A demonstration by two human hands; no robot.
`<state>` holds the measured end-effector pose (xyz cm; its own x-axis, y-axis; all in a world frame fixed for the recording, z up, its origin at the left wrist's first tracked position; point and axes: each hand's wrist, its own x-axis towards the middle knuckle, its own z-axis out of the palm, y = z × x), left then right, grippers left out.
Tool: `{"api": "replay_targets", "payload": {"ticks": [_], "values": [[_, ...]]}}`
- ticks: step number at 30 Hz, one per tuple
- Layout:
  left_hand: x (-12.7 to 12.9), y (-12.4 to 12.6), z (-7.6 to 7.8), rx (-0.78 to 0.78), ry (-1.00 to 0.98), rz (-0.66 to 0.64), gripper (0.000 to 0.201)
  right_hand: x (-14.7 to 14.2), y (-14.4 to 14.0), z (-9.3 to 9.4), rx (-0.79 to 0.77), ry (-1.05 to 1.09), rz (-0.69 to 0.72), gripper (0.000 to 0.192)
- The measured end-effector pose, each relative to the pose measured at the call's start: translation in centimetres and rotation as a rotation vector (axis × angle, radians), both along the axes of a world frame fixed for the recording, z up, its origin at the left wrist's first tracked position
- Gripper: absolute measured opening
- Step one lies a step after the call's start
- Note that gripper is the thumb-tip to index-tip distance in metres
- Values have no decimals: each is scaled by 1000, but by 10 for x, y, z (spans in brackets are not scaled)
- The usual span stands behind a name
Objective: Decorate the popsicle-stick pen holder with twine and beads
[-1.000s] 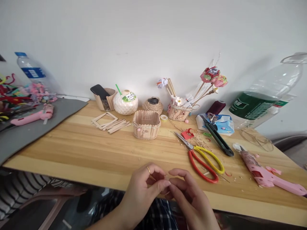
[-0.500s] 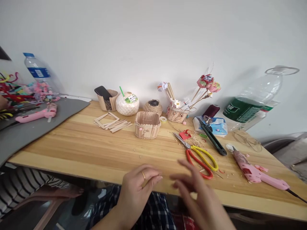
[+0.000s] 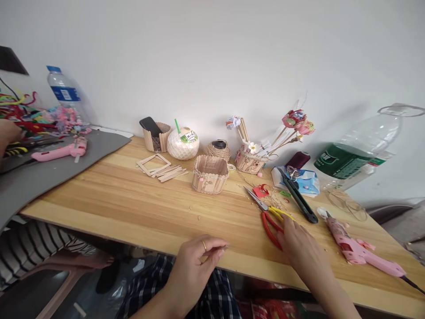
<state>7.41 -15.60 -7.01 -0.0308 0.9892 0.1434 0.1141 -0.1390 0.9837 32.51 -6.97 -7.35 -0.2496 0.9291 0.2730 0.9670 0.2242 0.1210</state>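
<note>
My left hand [image 3: 199, 257] hovers at the near edge of the wooden table [image 3: 133, 208], its thumb and fingers pinched on a small thin piece [image 3: 223, 249] that is too small to name. A ring shows on one finger. My right hand [image 3: 300, 248] lies flat over the red and yellow handles of the scissors [image 3: 270, 212], covering them; I cannot tell if it grips them. The scissor blades point away toward the back of the table.
A popsicle-stick basket [image 3: 210, 174], loose sticks and a stick frame [image 3: 159, 167], a twine ball [image 3: 217, 150], a coconut drink [image 3: 183, 142], a black utility knife [image 3: 299, 199] and a pink glue gun [image 3: 360, 250] are on the table. Another person's hand [image 3: 8, 133] works at far left.
My hands have come apart: the right one moved right onto the scissors' handles, while the left stayed pinched at the table edge. The view shifted slightly.
</note>
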Motion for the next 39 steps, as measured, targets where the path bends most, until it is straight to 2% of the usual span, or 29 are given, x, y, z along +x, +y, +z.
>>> {"api": "replay_targets", "payload": {"ticks": [5, 9, 11, 13, 16, 19, 25, 29, 32, 34, 35, 36, 39], "values": [[-3, 2, 3, -14, -46, 26, 10, 6, 9, 3, 55, 85, -74, 37], [-1, 9, 7, 5, -231, 14, 8, 0, 6, 16, 106, 164, -152, 37], [0, 14, 11, -73, -383, 13, 6, -8, 1, 27, 73, 310, -233, 34], [1, 19, 18, -176, -514, 8, 11, -18, -6, 39, -44, 553, -268, 33], [3, 26, 29, -237, -570, 13, 17, -30, -15, 52, -207, 914, -46, 35], [5, 32, 41, -233, -571, 37, 15, -36, -22, 57, -328, 1142, 159, 37], [9, 33, 58, -165, -589, -6, 13, -54, -38, 50, -722, 1195, 370, 54], [13, 32, 62, -163, -605, -8, 12, -64, -51, 46, -848, 1258, 425, 57], [11, 34, 62, -162, -573, -17, 12, -56, -47, 55, -752, 1183, 373, 48], [9, 37, 61, -159, -524, -13, 11, -46, -31, 67, -602, 1073, 356, 49], [7, 38, 61, -161, -499, -3, 11, -40, -20, 75, -472, 981, 336, 54], [5, 40, 61, -164, -474, 9, 11, -34, -7, 84, -327, 836, 248, 57], [-1, 42, 60, -182, -399, 17, 9, -18, 32, 110, -133, 636, 6, 52]]}}
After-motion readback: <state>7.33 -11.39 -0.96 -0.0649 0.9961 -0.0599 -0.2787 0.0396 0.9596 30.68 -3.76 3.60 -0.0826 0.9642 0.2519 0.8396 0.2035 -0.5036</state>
